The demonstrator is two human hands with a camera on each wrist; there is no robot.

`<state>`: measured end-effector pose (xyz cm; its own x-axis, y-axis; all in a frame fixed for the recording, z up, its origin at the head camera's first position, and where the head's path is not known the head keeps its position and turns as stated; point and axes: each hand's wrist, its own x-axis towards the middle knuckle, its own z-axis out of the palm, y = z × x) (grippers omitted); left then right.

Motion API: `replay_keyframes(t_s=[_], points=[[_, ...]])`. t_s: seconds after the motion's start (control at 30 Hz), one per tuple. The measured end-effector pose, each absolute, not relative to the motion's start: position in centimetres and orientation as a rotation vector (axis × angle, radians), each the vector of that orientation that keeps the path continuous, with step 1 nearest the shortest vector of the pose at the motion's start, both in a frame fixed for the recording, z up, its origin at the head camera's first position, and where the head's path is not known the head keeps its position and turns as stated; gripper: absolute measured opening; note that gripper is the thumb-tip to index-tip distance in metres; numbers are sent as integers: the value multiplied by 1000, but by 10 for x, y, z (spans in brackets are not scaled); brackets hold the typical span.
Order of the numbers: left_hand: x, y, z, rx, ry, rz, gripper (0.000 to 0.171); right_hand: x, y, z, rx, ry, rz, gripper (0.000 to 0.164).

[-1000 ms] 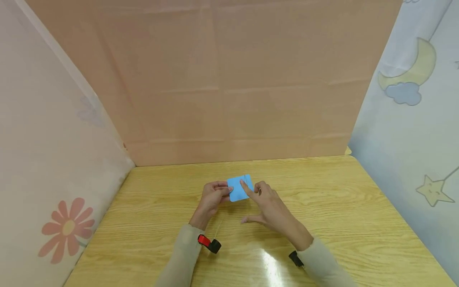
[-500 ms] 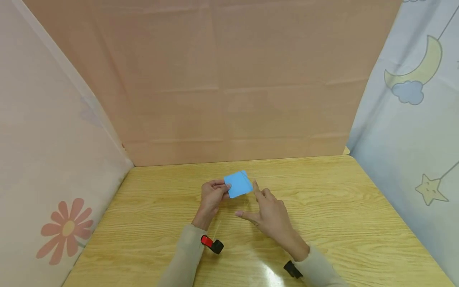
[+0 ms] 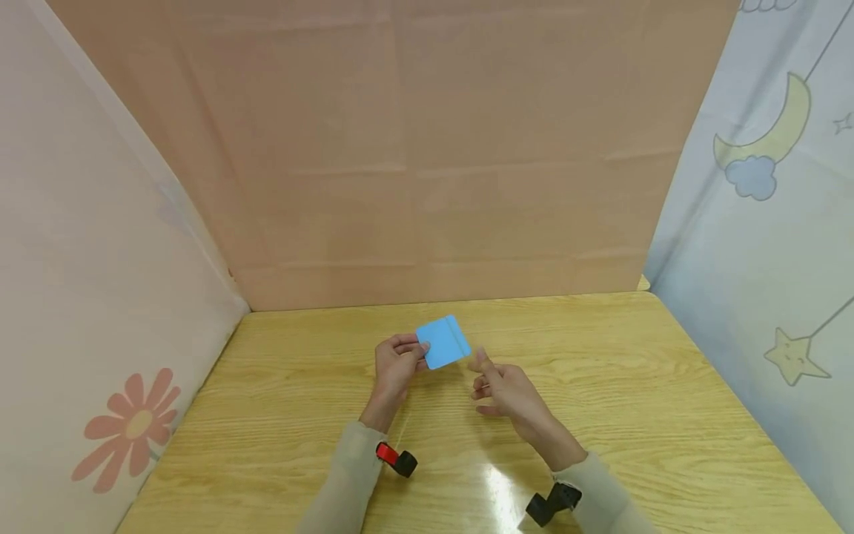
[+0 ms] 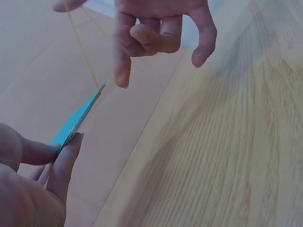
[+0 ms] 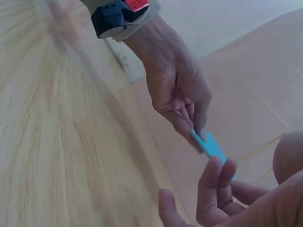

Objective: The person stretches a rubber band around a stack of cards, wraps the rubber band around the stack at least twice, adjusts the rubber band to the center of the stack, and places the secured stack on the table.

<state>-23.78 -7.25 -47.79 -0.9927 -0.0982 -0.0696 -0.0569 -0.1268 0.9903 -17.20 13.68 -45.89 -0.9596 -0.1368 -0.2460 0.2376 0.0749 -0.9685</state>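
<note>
My left hand [image 3: 392, 367] pinches a thin, square stack of blue cards [image 3: 442, 343] between thumb and fingers, tilted above the table. Its edge looks layered in the left wrist view. A thin yellow rubber band [image 4: 83, 45] runs round the stack near its right end, and its strands stretch away to one digit of my right hand [image 3: 512, 393]. That hand stays just right of the stack, hooking the band, with its other fingers loosely curled. Some fingertips are blurred. In the right wrist view the cards [image 5: 213, 149] are partly hidden behind my right fingers.
The wood-grain table [image 3: 300, 415] lies below both hands. A tan sheet [image 3: 427, 163] stands along its back edge. Patterned pale sheets [image 3: 754, 252] close off both sides. Black camera mounts [image 3: 554, 503] sit on both wrists.
My right index finger has moved off the face of the cards to the right of them. The right fingers have curled more. The stack has tilted slightly, still in my left hand.
</note>
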Motion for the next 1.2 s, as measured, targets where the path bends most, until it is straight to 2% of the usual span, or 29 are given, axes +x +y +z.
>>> replay_keyframes(t_s=[0.13, 0.2, 0.53, 1.2], points=[[-239, -74, -480, 118, -2092, -2366, 23, -179, 144, -468, 182, 2005, -2036, 83], [-240, -74, -481, 79, -2113, -2379, 22, -183, 146, -473, 201, 1989, -2061, 80], [-239, -79, -479, -30, -2174, -2393, 19, -191, 153, -478, 117, 2084, -2006, 50], [-237, -86, -481, -110, -2209, -2463, 22, -191, 149, -483, 140, 2161, -2012, 45]])
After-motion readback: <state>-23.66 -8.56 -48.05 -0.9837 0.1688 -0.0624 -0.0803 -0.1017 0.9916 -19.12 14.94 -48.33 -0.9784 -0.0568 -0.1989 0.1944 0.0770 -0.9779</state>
